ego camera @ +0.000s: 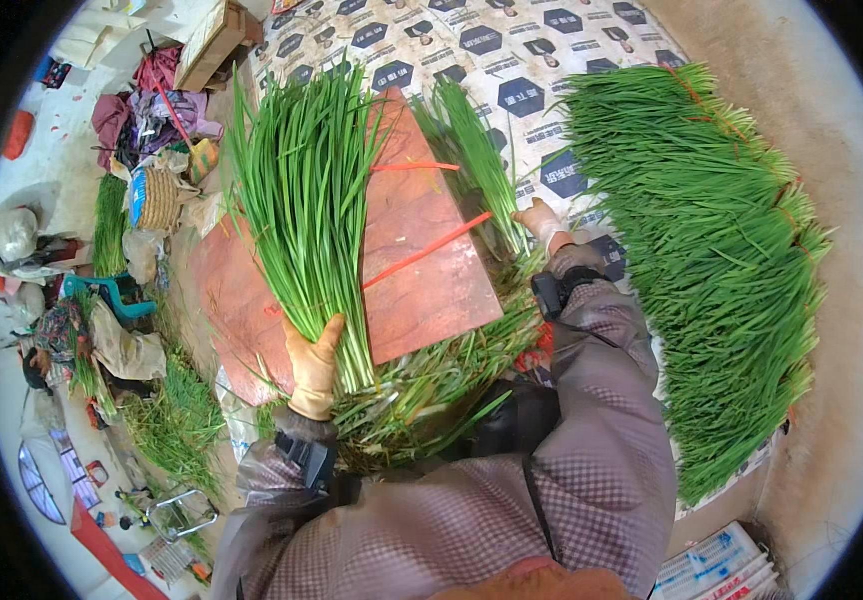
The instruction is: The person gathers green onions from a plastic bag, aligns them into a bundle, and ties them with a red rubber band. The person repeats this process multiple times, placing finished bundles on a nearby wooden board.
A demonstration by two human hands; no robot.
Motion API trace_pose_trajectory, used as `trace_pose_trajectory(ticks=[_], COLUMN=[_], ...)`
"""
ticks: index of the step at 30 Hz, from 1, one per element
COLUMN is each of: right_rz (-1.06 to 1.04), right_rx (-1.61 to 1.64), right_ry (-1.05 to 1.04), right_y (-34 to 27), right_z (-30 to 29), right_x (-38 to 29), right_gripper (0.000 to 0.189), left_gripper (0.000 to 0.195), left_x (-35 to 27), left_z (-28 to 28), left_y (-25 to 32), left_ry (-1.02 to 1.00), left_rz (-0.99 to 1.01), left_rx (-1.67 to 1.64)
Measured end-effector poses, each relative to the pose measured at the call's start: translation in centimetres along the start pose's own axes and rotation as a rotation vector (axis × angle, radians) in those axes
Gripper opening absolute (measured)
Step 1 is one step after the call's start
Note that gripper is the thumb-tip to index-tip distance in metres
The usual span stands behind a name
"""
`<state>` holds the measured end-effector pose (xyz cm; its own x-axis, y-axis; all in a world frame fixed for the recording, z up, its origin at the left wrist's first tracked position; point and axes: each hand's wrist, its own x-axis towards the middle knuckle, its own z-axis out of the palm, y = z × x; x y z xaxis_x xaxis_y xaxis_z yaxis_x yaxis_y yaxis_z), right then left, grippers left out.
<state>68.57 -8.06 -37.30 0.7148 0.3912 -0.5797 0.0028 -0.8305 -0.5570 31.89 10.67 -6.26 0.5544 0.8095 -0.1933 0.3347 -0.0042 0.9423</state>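
Observation:
My gloved left hand [313, 369] grips the pale lower stems of a large bunch of garlic chives [311, 210]. Its leaves fan away from me over a reddish-brown board [439, 292]. Two red strips lie on the board beside the bunch: a far strip [416, 166] and a near strip [428, 251]. Past the board's right edge, my gloved right hand [544, 225] is at the stem end of a smaller chive bunch [480, 165]. Whether its fingers close on those stems cannot be told. Loose, partly yellowed leaves [431, 397] are heaped below the board, nearest my body.
Long rows of chive bunches [701, 262] with red ties lie at right on a printed sheet [469, 37]. At left are a straw basket [155, 199], a teal plastic stool [120, 296] and more chives [180, 412]. A person [64, 337] is partly visible at far left.

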Motion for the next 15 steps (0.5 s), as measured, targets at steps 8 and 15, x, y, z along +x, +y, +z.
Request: trace_pose_trajectory(ticks=[8, 15], right_rz=[0.057, 0.121], right_rx=[-0.408, -0.151], right_ry=[0.176, 0.322], right_y=[-3.5, -1.7], right_z=[8.5, 6.4], right_x=[-1.5, 2.0], right_gripper=[0.103, 0.039], left_gripper=[0.077, 0.079], left_x=[-0.3, -0.3], left_z=[0.1, -0.1], left_y=[-0.3, -0.4], left_ry=[0.01, -0.002], left_rz=[-0.037, -0.04], left_rx=[0.044, -0.022])
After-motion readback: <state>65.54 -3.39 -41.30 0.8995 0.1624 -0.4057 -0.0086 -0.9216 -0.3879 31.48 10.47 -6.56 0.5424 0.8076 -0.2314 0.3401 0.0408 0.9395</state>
